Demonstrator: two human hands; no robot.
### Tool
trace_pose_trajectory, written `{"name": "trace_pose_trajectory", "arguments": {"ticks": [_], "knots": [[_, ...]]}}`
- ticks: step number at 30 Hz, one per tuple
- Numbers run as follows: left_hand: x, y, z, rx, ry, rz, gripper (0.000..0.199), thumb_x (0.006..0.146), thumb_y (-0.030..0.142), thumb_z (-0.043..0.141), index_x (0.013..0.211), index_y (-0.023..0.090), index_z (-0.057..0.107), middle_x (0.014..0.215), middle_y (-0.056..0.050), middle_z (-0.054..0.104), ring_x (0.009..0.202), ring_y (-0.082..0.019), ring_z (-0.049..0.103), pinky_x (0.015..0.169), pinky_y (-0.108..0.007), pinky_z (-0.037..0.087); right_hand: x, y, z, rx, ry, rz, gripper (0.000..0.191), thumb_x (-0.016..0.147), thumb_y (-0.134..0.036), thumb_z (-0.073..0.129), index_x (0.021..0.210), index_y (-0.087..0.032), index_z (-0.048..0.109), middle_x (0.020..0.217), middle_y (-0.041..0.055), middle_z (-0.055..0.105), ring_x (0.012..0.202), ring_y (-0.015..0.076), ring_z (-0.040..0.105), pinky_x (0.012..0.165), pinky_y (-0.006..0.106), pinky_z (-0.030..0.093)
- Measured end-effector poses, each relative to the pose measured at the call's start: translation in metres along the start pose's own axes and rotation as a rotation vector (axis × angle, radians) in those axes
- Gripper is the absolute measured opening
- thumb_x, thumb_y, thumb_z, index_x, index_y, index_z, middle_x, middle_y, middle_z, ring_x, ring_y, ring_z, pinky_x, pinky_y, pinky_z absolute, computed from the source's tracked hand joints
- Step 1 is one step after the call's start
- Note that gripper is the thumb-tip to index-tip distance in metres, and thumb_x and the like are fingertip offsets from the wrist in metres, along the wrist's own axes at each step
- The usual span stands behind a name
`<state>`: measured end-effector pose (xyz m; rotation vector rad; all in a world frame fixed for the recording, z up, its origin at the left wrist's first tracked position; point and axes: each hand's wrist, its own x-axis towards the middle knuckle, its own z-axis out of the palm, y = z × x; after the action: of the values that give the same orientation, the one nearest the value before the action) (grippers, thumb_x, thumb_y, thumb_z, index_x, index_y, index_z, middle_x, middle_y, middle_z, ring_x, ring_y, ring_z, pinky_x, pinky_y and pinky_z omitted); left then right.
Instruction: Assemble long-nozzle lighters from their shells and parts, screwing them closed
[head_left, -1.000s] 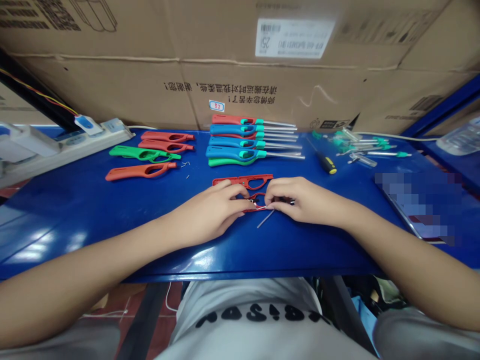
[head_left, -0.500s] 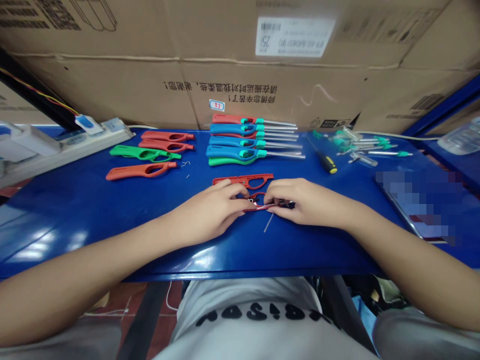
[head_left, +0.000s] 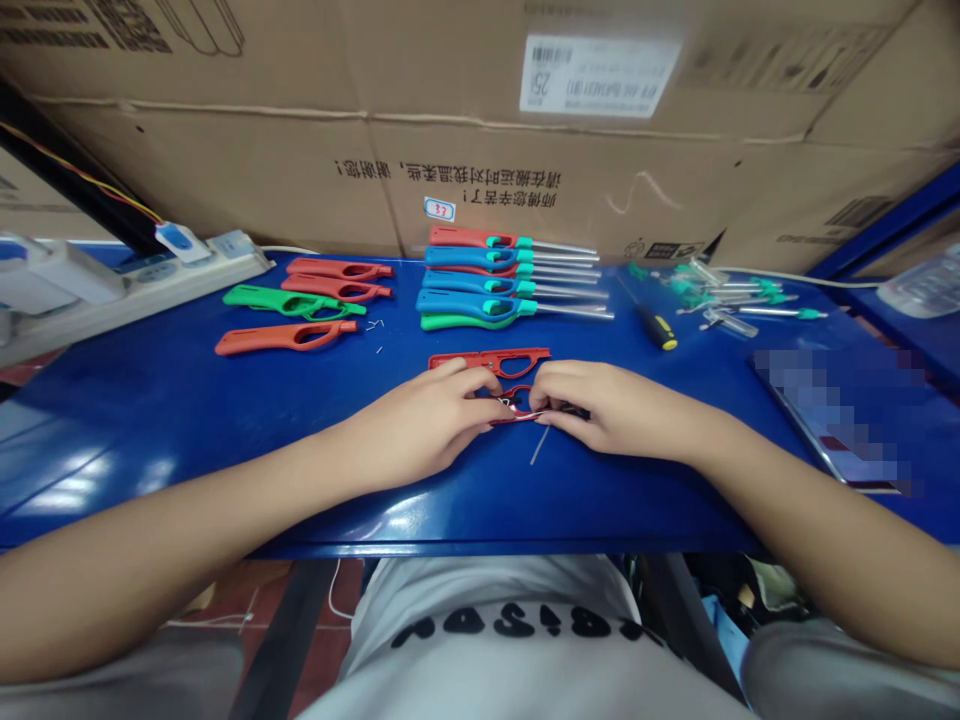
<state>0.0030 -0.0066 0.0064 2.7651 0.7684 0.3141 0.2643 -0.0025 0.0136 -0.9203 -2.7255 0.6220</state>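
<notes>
Both hands meet over a red lighter half-shell with small parts and wires inside. My left hand grips its left end, thumb and fingers pinched together. The fingers of my right hand are closed on its right end, hiding much of it. A thin clear tube sticks out below the right fingertips. Just behind lies another red half-shell, its inner side up.
Several lighters with metal tubes lie behind; red and green shells at left. A screwdriver, green-tipped parts and a phone lie right. Left stands a power strip; a cardboard box rises behind.
The whole view has shifted slightly. Both hands stay on the red half-shell in nearly the same pose.
</notes>
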Motion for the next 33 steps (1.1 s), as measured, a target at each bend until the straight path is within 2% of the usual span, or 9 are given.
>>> {"name": "trace_pose_trajectory", "arguments": {"ticks": [7,29,33], "knots": [[0.0003,-0.0003,0.0003,-0.003,0.017,0.010,0.032,0.102,0.019,0.049,0.125,0.026,0.070,0.124,-0.010,0.063,0.121,-0.027,0.055,0.103,-0.045,0.048,0.0005,-0.0018,0.0007,-0.061,-0.003,-0.023,0.008,0.097,-0.017,0.056,0.099,-0.016,0.064,0.101,0.0081,0.064,0.089,0.0200,0.060,0.077,0.031,0.047],[0.0006,-0.0001,0.0011,0.008,0.009,-0.007,0.031,0.102,0.019,0.050,0.125,0.025,0.069,0.122,-0.010,0.063,0.118,-0.027,0.056,0.101,-0.045,0.049,-0.0002,-0.0039,-0.0006,-0.030,-0.006,-0.017,0.005,0.094,-0.013,0.059,0.095,-0.017,0.063,0.099,0.0066,0.065,0.088,0.0188,0.061,0.076,0.029,0.047],[0.0010,0.0002,0.0015,0.020,0.008,-0.003,0.030,0.102,0.021,0.049,0.125,0.024,0.068,0.123,-0.010,0.062,0.118,-0.027,0.055,0.101,-0.046,0.049,0.0004,-0.0039,-0.0009,-0.047,-0.007,-0.004,0.008,0.095,-0.015,0.058,0.100,-0.016,0.063,0.100,0.0071,0.065,0.088,0.0192,0.061,0.076,0.030,0.047]]}}
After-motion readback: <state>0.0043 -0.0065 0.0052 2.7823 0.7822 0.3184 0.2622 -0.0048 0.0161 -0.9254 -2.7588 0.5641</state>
